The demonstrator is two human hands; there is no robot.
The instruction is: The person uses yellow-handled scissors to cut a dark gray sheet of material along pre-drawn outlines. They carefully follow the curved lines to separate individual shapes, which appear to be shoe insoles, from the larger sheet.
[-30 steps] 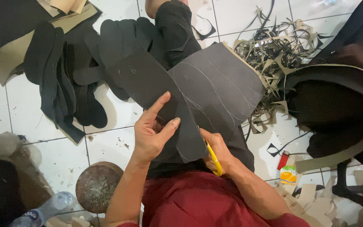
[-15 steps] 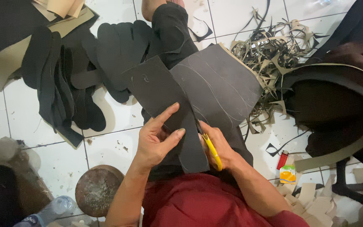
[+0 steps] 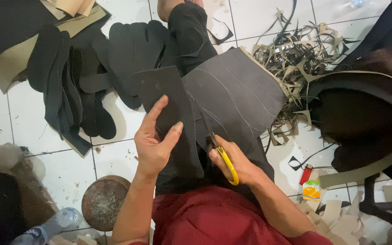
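The right hand (image 3: pixel 234 161) is closed around yellow-handled scissors (image 3: pixel 223 156), whose blades point away from the body into the dark sheet (image 3: pixel 237 95). The sheet lies across the lap, and pale curved lines are drawn on it. The left hand (image 3: pixel 155 138) sits just left of the scissors, thumb and fingers pinching a narrow strip (image 3: pixel 173 113) that is already parted from the sheet along most of its length.

To cut well here, I judge that the strip should be kept lifted and drawn gently leftward, away from the sheet, so the slit stays open and the blades do not bind. The blades should follow the nearest drawn line with long, unhurried bites, and the sheet rather than the wrist should turn where the line curves. The left fingertips should stay behind the blade tips, not ahead of them. The material looks thick and springy, so cutting deep in the throat of the blades should give a cleaner edge than snipping with the tips.

Beyond the sheet's left edge a pile of cut soles (image 3: pixel 82 86) lies on the white tiles (image 3: pixel 114 159). Past its far right corner lies a tangle of offcuts (image 3: pixel 296 50).
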